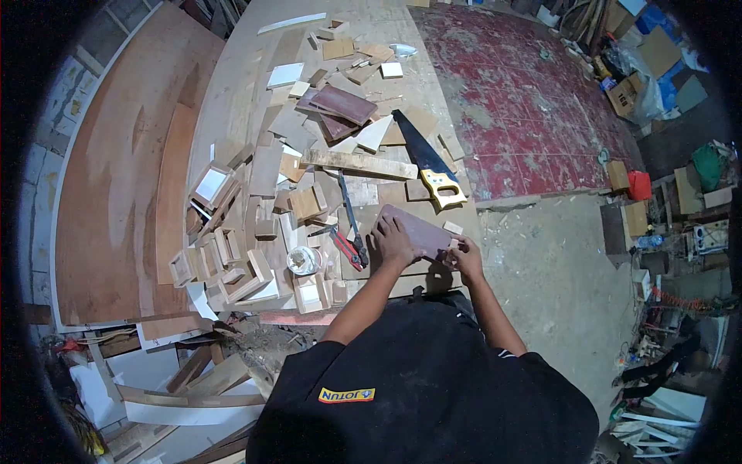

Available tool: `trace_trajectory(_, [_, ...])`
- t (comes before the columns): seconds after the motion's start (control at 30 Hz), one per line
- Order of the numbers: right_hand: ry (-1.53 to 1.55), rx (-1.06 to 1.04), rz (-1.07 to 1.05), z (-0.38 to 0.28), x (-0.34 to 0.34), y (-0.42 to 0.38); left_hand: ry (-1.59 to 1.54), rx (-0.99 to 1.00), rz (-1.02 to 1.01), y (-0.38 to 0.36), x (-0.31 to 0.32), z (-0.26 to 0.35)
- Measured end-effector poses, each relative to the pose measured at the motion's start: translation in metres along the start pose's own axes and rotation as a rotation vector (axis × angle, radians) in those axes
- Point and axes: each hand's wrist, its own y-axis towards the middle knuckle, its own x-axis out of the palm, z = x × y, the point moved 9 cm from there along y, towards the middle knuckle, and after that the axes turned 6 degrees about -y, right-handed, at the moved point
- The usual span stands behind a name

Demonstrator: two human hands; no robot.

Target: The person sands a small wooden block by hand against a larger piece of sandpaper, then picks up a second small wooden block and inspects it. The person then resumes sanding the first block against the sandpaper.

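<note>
A reddish-brown board [417, 230] lies at the near edge of the worktable, in front of my body. My left hand [394, 243] rests on its left part with the fingers spread flat. At the board's right end, my right hand [466, 259] has its fingers closed on a small pale wood block [454, 243], partly hidden by the fingers. Another small light block [453, 227] sits just beyond the board. Left of my left hand are red-handled pliers [345, 249] and a dark long-handled tool [348, 209]. A handsaw [434, 166] with a yellow handle lies beyond the board.
Wood offcuts [267, 155] and small box-like wooden frames [247, 274] crowd the table's left side. Near them stands a round white container [304, 261]. A long wood strip [359, 163] lies across the middle. Scrap wood [185, 394] is piled at the lower left.
</note>
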Motion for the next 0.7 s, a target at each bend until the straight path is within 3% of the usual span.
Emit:
trace_trajectory(0.03, [0.025, 0.006, 0.01, 0.002, -0.002, -0.001, 0.003, -0.002, 0.001, 0.013, 0.01, -0.012])
trace_trajectory(0.1, [0.042, 0.012, 0.024, 0.001, -0.006, -0.004, -0.18, -0.066, 0.228, 0.034, 0.006, -0.049])
trace_trajectory(0.2, [-0.035, -0.08, 0.014, 0.016, -0.013, 0.007, 0.027, -0.141, 0.394, 0.012, -0.044, -0.081])
trace_trajectory(0.43, [0.014, -0.051, 0.006, 0.016, -0.006, 0.004, 0.221, -0.135, 0.336, 0.02, -0.049, -0.119])
trace_trajectory(0.63, [0.006, -0.039, 0.025, 0.019, -0.007, 0.005, 0.041, -0.173, 0.33, 0.01, -0.056, -0.138])
trace_trajectory(0.7, [-0.13, -0.165, 0.054, 0.009, -0.008, 0.008, -0.203, 0.031, 0.568, -0.001, -0.076, -0.132])
